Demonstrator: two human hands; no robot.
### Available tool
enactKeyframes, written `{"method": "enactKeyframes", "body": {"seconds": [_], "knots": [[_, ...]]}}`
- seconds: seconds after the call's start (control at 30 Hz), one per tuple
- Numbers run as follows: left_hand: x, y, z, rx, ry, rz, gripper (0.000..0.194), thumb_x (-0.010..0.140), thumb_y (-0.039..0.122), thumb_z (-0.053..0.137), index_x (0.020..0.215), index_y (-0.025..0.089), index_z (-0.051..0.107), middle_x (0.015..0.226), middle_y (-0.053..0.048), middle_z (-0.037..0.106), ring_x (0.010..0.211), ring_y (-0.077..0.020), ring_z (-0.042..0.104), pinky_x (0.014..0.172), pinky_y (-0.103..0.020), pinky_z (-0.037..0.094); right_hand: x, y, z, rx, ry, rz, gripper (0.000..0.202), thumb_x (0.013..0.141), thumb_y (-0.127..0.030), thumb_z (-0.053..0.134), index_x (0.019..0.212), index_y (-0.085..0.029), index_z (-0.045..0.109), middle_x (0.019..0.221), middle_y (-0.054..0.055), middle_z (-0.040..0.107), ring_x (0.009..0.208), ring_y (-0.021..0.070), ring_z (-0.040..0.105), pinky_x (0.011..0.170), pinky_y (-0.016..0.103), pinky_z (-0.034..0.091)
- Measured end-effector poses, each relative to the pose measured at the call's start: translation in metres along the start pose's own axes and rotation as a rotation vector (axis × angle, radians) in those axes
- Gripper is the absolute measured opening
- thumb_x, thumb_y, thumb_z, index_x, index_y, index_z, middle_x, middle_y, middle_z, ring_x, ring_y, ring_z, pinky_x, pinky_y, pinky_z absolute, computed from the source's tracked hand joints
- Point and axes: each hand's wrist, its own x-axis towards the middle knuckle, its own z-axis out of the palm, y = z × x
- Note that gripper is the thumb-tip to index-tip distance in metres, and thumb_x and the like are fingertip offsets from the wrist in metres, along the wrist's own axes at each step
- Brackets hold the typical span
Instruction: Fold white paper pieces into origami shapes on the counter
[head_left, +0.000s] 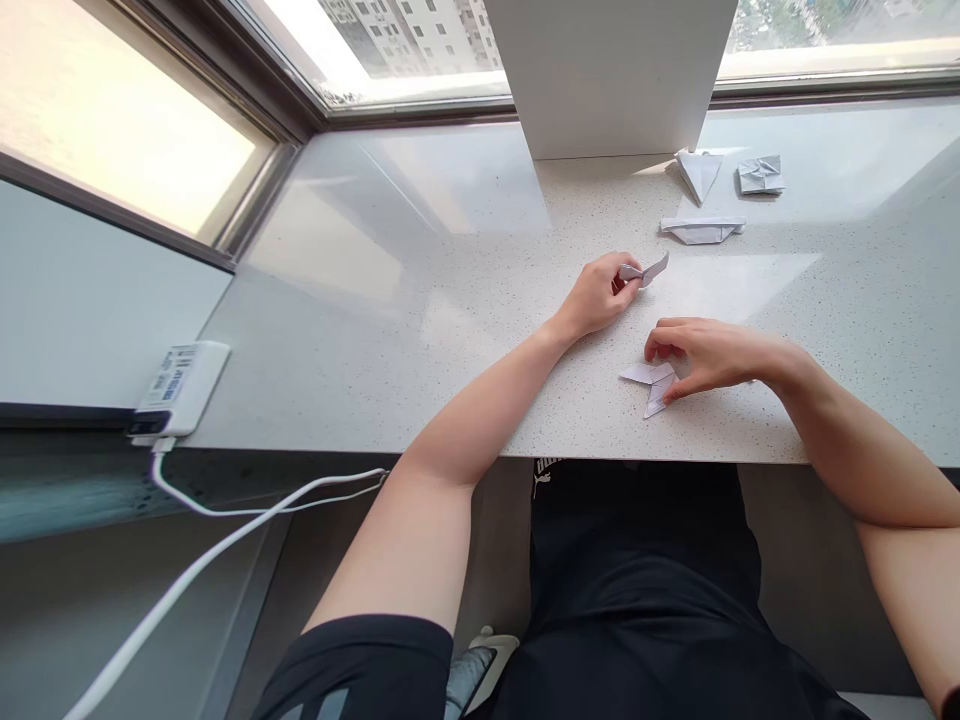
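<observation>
My left hand (606, 288) is above the speckled white counter, pinching a small folded white paper piece (655, 269) between thumb and fingers; one curved wing of it sticks out to the right. Nearer the front edge, my right hand (709, 355) curls over another folded white paper piece (655, 384), which has pointed flaps. The right thumb touches this paper's right side, while the fingers arch above it, apart from the thumb. Part of that paper is hidden under the hand.
Towards the back lie a folded paper triangle (700, 174), a square folded paper (760, 175) and a boat-shaped folded paper (703, 230). A grey-white pillar (611, 80) rises behind. At the left, a white power bank (180, 392) has a white cable (217, 545) plugged in.
</observation>
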Motion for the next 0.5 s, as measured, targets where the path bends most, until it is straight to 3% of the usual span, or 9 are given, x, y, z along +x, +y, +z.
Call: {"method": "enactKeyframes", "body": {"seconds": [0.17,0.4,0.5], "knots": [[0.000,0.002,-0.001,0.003,-0.013,-0.011,0.009,0.109,0.017,0.075,0.112,0.023,0.081,0.105,-0.006,0.085,0.089,-0.0221,0.073,0.089,-0.039,0.062,-0.001,-0.007,0.004,0.020,-0.002,0.007,0.041,0.086,-0.052,0.095,0.112,-0.028,0.076,0.120,0.010,0.078,0.103,0.0336,0.072,0.089,0.044,0.052],[0.000,0.003,-0.003,0.014,-0.027,-0.020,0.008,0.109,0.020,0.075,0.112,0.024,0.081,0.109,-0.006,0.086,0.093,-0.0233,0.074,0.091,-0.040,0.062,0.004,0.002,-0.003,0.126,0.024,0.018,0.032,0.093,-0.053,0.088,0.102,-0.029,0.069,0.098,0.005,0.075,0.089,0.0283,0.068,0.082,0.044,0.052],[0.000,0.001,-0.003,0.009,-0.024,-0.012,0.008,0.108,0.020,0.075,0.111,0.024,0.081,0.110,-0.007,0.086,0.093,-0.0234,0.074,0.092,-0.041,0.061,0.004,0.012,-0.008,0.201,0.082,0.033,0.041,0.095,-0.064,0.089,0.100,-0.030,0.067,0.090,0.002,0.073,0.082,0.0258,0.065,0.076,0.043,0.052]]}}
